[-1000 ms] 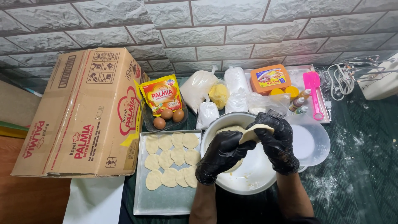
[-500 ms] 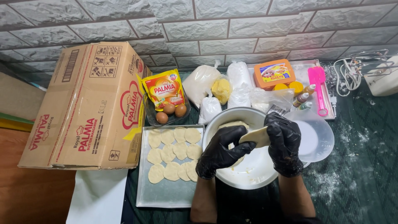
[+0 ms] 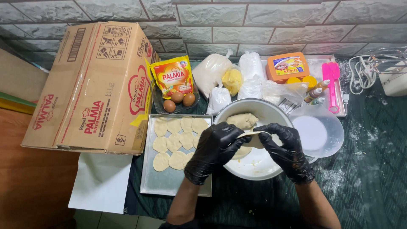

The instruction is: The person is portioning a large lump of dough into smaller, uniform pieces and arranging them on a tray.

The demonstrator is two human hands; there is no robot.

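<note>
Since half a second ago, I see my left hand and right hand still pinching the dough piece, now lower over the bowl.

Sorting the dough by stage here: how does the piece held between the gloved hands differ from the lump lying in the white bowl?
The held dough piece is pressed thin and flat; the dough lump is thick and rounded. The piece is pinched between the left hand and right hand above the bowl; the lump rests untouched inside it. Both are the same pale cream.
</note>
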